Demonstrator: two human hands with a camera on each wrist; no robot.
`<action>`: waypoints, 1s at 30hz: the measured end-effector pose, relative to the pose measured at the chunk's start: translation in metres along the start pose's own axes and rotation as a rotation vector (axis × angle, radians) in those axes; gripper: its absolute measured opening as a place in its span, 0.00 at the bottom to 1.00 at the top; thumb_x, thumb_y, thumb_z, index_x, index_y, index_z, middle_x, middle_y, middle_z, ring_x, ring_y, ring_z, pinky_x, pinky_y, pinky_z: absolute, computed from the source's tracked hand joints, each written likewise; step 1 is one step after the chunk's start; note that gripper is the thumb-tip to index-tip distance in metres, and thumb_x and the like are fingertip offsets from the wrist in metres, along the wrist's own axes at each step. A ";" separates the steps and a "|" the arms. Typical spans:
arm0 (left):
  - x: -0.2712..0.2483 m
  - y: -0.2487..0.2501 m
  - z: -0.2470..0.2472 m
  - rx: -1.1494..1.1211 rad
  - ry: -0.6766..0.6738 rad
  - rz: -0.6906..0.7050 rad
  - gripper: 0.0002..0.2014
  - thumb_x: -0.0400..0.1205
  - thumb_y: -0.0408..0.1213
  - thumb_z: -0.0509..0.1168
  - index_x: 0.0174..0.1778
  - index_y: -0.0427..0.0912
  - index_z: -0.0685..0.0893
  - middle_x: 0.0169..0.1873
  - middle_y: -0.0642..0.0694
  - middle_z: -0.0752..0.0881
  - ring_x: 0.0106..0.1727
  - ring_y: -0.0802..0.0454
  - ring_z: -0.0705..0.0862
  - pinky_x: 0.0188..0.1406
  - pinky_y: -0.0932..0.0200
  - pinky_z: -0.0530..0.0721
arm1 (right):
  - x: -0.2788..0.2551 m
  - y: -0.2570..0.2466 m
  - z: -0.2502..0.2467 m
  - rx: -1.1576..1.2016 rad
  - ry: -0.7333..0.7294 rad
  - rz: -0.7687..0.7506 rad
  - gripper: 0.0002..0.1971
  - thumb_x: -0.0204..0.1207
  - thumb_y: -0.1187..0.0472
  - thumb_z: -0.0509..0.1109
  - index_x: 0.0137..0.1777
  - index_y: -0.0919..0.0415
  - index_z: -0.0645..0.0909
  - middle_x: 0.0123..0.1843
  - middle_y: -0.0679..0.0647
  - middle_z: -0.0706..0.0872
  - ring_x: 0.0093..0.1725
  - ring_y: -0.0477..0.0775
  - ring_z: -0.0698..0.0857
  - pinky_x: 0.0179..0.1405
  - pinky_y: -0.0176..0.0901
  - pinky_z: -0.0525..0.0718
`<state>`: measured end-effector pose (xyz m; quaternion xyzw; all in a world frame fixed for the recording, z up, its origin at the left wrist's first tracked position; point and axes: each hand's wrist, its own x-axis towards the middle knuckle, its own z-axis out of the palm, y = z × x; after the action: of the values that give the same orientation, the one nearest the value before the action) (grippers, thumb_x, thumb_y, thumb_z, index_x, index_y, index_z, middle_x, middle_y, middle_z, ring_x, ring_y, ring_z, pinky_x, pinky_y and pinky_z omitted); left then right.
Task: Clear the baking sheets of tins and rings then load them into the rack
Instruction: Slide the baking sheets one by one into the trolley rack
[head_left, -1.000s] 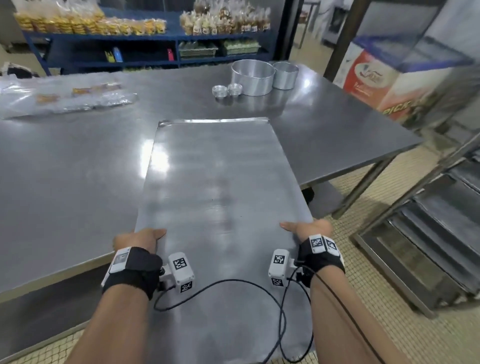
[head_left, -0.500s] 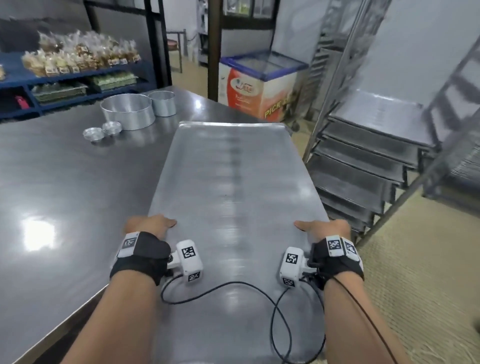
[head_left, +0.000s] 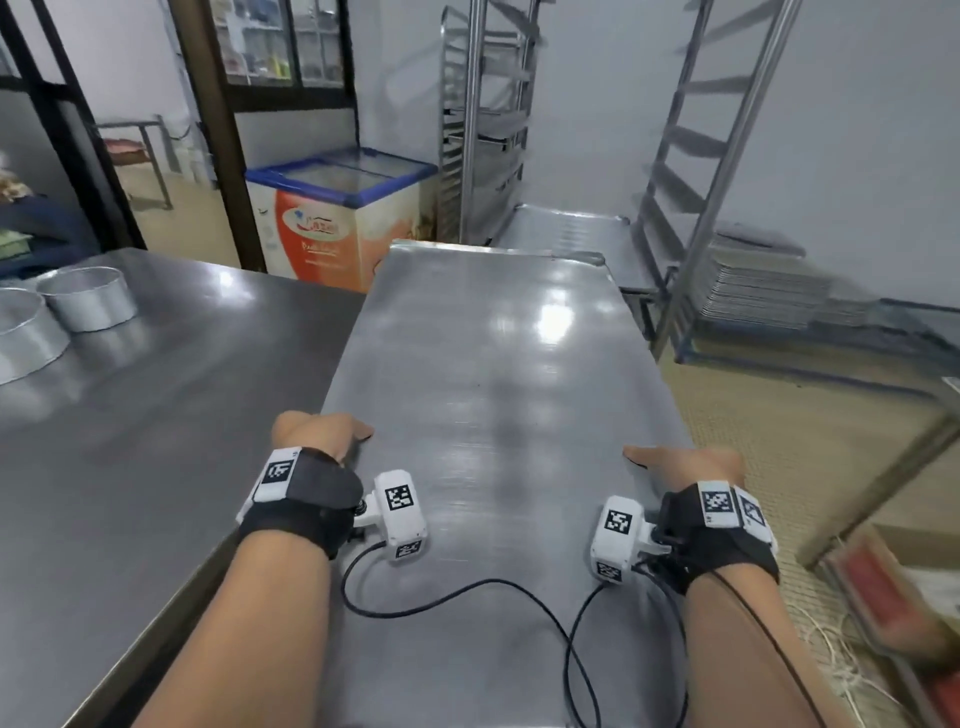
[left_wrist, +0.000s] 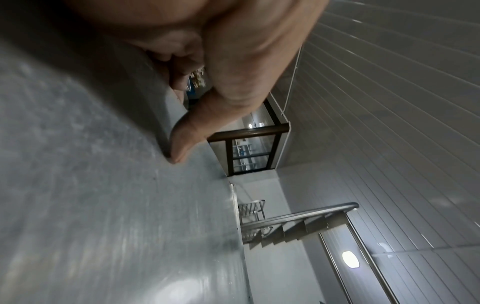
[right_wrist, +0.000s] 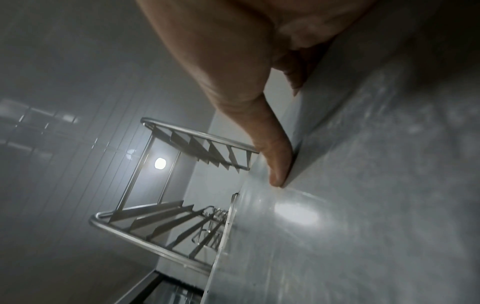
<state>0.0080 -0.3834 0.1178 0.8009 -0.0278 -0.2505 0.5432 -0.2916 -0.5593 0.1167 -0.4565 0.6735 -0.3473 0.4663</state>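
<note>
I grip the bare baking sheet (head_left: 493, 395) by its long edges, left hand (head_left: 317, 434) and right hand (head_left: 685, 462) clamped, thumbs on top. Its far end points toward the rack (head_left: 696, 171) at far right, probably short of the runners. I should keep it level and square.

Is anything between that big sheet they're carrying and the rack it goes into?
Nothing visible blocks it. The sheet, gripped by the left hand and right hand, points at the rack. Another tray already sits in the rack just beyond its far edge.
</note>
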 end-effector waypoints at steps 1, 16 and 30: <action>0.004 0.007 0.013 0.008 -0.014 0.005 0.17 0.72 0.29 0.80 0.48 0.29 0.79 0.36 0.39 0.83 0.40 0.42 0.83 0.44 0.54 0.78 | 0.010 -0.002 -0.005 0.008 0.012 0.003 0.26 0.46 0.59 0.92 0.40 0.67 0.83 0.37 0.62 0.89 0.33 0.68 0.90 0.33 0.70 0.89; 0.067 0.086 0.148 0.226 -0.060 0.085 0.20 0.71 0.29 0.78 0.54 0.28 0.80 0.47 0.32 0.86 0.47 0.35 0.87 0.52 0.49 0.84 | 0.138 -0.044 -0.026 0.033 0.076 0.028 0.23 0.58 0.66 0.88 0.48 0.71 0.81 0.40 0.63 0.86 0.39 0.63 0.87 0.38 0.53 0.88; 0.184 0.159 0.234 0.246 -0.094 0.098 0.21 0.72 0.28 0.78 0.58 0.23 0.82 0.52 0.31 0.87 0.54 0.35 0.86 0.60 0.45 0.84 | 0.247 -0.114 0.049 0.005 0.110 -0.003 0.20 0.61 0.69 0.86 0.49 0.74 0.82 0.35 0.61 0.84 0.35 0.61 0.84 0.40 0.49 0.82</action>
<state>0.1036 -0.7067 0.1232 0.8465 -0.1228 -0.2558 0.4505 -0.2483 -0.8318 0.1259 -0.4366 0.6964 -0.3742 0.4293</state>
